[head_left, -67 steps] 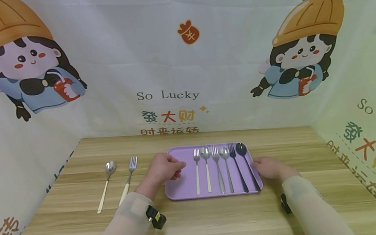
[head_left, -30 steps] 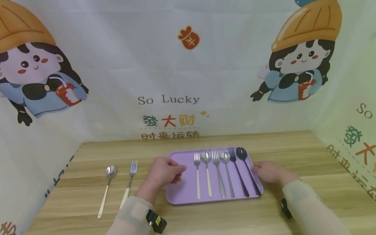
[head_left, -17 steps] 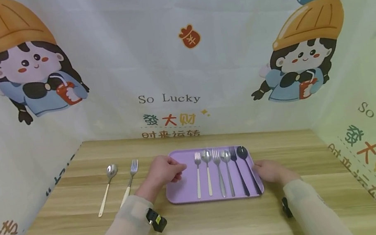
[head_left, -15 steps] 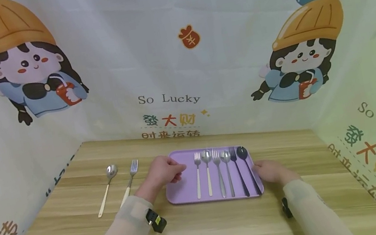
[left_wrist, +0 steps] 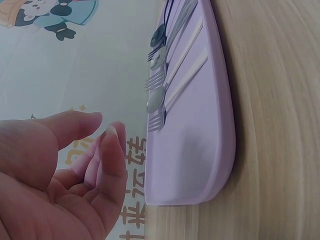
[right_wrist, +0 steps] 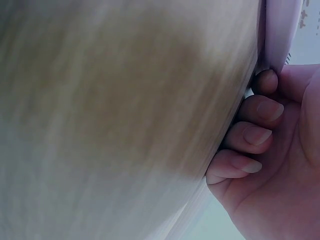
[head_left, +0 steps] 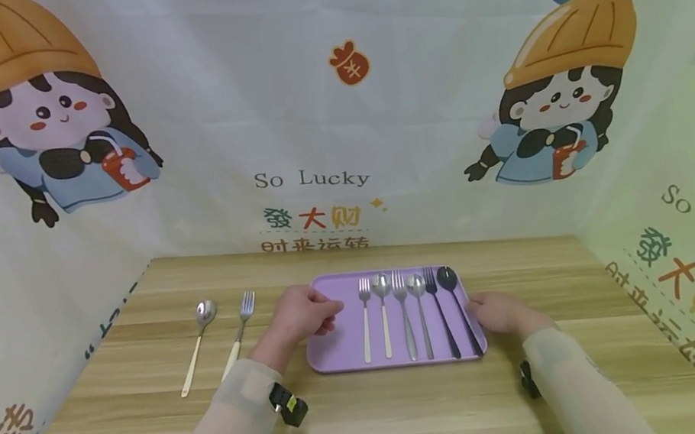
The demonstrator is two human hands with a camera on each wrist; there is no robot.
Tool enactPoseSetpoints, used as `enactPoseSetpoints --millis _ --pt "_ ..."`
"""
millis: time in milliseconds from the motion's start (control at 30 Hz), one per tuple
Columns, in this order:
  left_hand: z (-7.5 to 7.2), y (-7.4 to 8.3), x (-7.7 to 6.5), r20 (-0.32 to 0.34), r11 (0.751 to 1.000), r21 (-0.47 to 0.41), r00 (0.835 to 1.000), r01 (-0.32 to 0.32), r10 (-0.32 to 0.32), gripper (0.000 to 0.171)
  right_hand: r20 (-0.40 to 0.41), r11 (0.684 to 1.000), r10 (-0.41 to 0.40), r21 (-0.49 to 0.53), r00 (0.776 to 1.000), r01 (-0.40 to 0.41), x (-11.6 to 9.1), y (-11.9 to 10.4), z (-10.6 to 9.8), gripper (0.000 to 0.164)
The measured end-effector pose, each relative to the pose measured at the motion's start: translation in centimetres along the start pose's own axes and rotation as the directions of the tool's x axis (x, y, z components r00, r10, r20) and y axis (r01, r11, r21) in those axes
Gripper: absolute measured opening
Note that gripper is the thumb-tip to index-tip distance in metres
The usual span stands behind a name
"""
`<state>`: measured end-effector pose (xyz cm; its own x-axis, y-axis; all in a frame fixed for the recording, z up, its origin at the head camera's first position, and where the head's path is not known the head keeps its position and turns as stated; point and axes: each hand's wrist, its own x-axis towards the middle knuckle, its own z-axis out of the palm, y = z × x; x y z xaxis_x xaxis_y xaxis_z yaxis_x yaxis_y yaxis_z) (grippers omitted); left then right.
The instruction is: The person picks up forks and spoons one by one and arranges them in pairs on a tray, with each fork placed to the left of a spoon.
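Observation:
A purple tray (head_left: 338, 352) lies on the table with a row of cutlery in it: a fork (head_left: 366, 334) and spoon (head_left: 385, 330) with cream handles, an all-silver fork (head_left: 406, 323) and spoon (head_left: 422, 316), then a black fork (head_left: 444, 318) and black spoon (head_left: 459, 306). My left hand (head_left: 300, 314) is over the tray's left side, fingers loosely curled. In the left wrist view its thumb and index finger are slightly apart with nothing between them. At the tray's right edge, my right hand (head_left: 504, 313) pinches the rim between thumb and index finger.
Left of the tray, a cream-handled spoon (head_left: 194, 364) and a similar fork (head_left: 242, 325) lie on the wooden table (head_left: 398, 425). My left forearm partly covers that fork's handle. Printed cloth (head_left: 303, 124) hangs behind the table and at both sides.
Both hands, the tray and the cutlery stay where they were; only the head view tilts slightly.

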<state>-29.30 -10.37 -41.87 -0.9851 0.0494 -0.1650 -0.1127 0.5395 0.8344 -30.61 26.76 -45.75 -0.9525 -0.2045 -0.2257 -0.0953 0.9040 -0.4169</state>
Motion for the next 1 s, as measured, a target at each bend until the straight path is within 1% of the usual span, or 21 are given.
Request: enactPoseSetpoints --millis 233,400,667,1000 --pt "-0.02 0.14 -0.19 0.0 1.0 -0.005 1.0 -0.018 0.018 0.021 0.002 1.0 0.003 0.008 1.0 -0.003 0.17 0.14 0.08 0.058" --pt "-0.09 0.07 -0.14 0.002 1.0 -0.01 1.0 -0.012 0.012 0.019 0.003 1.0 0.003 -0.008 1.0 -0.002 0.13 0.16 0.08 0.057" --pt "-0.02 -0.1 -0.05 -0.001 1.0 -0.006 1.0 -0.024 0.024 0.02 0.002 1.0 0.001 0.003 1.0 -0.001 0.08 -0.05 0.06 0.057" --pt "-0.01 0.03 -0.03 -0.006 1.0 -0.006 1.0 -0.016 0.016 0.019 0.004 1.0 0.002 0.0 1.0 -0.002 0.17 0.26 0.15 0.058"
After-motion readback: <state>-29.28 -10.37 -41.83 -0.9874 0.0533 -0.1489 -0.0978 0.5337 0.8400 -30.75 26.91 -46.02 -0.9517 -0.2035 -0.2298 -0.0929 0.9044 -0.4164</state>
